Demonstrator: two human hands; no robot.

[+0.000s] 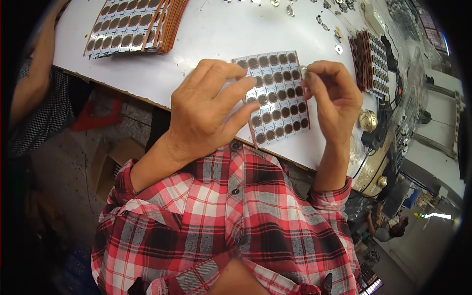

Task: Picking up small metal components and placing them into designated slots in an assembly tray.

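Note:
A circuit board panel [275, 113] with rows of round dark discs on white squares lies on the white table in front of me. My left hand [209, 101] is over the panel's left edge, its fingers spread and bent, the tips over the left columns of discs. It appears to hold nothing. At the panel's upper right edge, my right hand [334, 91] has thumb and forefinger pinched together. A small shiny metal piece [303, 69] shows at those fingertips; its exact shape is too small to tell.
Similar panels are stacked at the table's far left [123, 27], with another stack at the right [371, 64]. Small loose metal parts [339, 34] lie scattered at the far right. A brass-coloured round knob [368, 120] and cables are by my right arm. Another person's arm [37, 73] is at the left.

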